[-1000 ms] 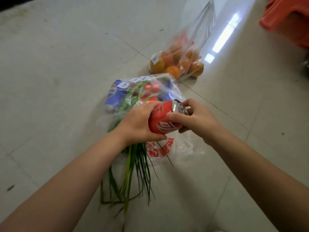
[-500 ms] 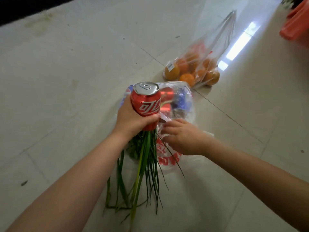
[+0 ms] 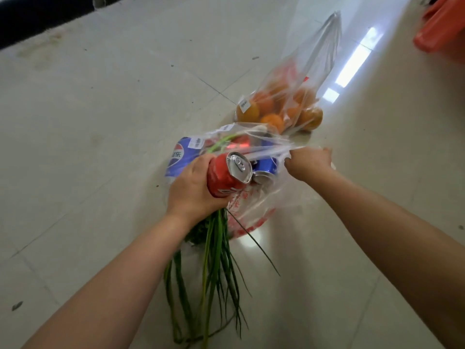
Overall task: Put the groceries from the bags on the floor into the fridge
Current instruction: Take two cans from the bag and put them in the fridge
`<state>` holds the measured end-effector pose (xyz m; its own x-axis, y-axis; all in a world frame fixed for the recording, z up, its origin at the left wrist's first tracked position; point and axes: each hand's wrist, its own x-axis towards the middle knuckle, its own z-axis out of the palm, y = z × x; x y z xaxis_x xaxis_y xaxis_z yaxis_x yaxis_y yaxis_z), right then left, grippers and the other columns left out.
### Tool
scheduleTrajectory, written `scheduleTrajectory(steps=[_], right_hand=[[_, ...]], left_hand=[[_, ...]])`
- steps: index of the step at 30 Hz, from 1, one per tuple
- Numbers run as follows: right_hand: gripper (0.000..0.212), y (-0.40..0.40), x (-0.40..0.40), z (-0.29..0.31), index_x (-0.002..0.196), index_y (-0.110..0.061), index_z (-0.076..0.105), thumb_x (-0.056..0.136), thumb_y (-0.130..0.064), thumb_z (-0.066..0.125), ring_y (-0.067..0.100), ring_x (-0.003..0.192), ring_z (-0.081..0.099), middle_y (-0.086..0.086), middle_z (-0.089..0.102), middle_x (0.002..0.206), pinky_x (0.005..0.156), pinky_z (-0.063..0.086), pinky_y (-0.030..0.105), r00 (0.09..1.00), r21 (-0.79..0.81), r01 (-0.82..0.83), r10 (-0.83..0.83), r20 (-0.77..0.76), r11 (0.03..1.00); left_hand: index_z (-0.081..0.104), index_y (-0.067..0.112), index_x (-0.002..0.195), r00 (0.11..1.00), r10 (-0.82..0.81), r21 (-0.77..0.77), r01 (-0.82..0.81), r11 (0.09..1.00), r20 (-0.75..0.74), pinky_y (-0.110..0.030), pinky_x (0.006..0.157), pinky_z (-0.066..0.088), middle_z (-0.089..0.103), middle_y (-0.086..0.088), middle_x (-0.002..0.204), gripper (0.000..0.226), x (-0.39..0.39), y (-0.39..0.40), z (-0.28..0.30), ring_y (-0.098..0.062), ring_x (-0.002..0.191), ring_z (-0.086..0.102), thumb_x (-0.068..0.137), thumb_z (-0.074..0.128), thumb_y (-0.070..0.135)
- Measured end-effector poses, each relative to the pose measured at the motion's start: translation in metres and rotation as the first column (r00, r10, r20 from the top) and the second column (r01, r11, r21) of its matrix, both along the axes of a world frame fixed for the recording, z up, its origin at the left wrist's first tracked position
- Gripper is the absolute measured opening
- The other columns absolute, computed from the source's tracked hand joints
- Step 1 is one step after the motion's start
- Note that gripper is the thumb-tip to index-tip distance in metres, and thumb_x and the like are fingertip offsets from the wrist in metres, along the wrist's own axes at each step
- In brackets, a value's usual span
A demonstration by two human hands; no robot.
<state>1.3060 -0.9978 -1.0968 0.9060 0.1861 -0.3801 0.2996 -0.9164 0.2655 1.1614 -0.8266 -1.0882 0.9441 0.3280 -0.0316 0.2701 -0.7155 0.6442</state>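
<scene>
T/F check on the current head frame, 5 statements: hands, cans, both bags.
1. The left hand grips a red can. True.
2. The right hand holds a blue can. False: it pinches the plastic of the near bag and pulls it open; a blue can lies inside that bag.
3. The far bag holds oranges. True.
4. The green stalks lie wholly inside the far bag. False: they stick out of the near bag toward the camera, across the floor.
5. The red can stands upright on the floor. False: it is tilted in the left hand, above the near bag.
</scene>
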Motion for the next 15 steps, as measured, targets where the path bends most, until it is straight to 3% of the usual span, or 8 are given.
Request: scheduleTrajectory(steps=[3,5,8,12,15], right_hand=[[0.028,0.011,-0.005,-0.002,0.103,-0.003,0.062,0.092,-0.018,0.041,0.031,0.106,0.057,0.015,0.061,0.102,0.096,0.039,0.04,0.996,0.229,-0.084,0.072,0.059,0.97],[0.026,0.019,-0.015,-0.007,0.1,-0.002,0.064,0.088,-0.016,0.045,0.03,0.105,0.056,0.015,0.063,0.107,0.091,0.039,0.035,0.968,0.373,-0.249,0.223,0.111,0.894],[0.03,0.024,-0.02,-0.019,0.109,-0.007,0.063,0.091,-0.021,0.043,0.029,0.113,0.053,0.011,0.06,0.119,0.093,0.039,0.037,0.927,0.325,-0.371,0.367,0.075,0.87],[0.031,0.029,-0.013,-0.028,0.115,-0.002,0.056,0.096,-0.02,0.039,0.03,0.103,0.06,0.013,0.06,0.114,0.078,0.049,0.037,0.978,0.242,-0.202,0.184,0.095,0.949],[0.047,0.045,-0.011,-0.033,0.131,-0.002,0.037,0.093,-0.027,0.047,0.031,0.112,0.056,0.013,0.055,0.124,0.088,0.046,0.041,0.989,0.353,0.145,-0.147,-0.02,0.924]], left_hand=[[0.048,0.012,0.129,0.988,0.15,-0.184,-0.143,0.973,0.024,-0.025,0.087,0.04,0.059,-0.002,0.122,0.077,0.005,0.002,-0.001,-0.019,0.11,0.056,0.062,0.085,0.016],[0.047,0.009,0.127,0.973,0.229,-0.27,-0.213,0.939,0.028,-0.022,0.087,0.038,0.059,-0.003,0.12,0.076,0.007,0.007,-0.002,-0.018,0.109,0.056,0.061,0.086,0.012],[0.046,0.007,0.127,0.964,0.264,-0.324,-0.243,0.914,0.019,-0.024,0.091,0.041,0.057,-0.005,0.12,0.077,0.007,0.01,-0.005,-0.022,0.114,0.056,0.061,0.086,0.011],[0.044,0.007,0.128,0.963,0.268,-0.367,-0.249,0.896,0.0,-0.025,0.093,0.042,0.053,0.001,0.115,0.078,0.006,0.007,-0.006,-0.012,0.105,0.052,0.062,0.085,0.01],[0.044,0.008,0.128,0.959,0.283,-0.42,-0.264,0.868,-0.017,-0.024,0.091,0.042,0.049,0.006,0.108,0.076,0.006,0.006,-0.007,-0.009,0.102,0.05,0.063,0.084,0.008]])
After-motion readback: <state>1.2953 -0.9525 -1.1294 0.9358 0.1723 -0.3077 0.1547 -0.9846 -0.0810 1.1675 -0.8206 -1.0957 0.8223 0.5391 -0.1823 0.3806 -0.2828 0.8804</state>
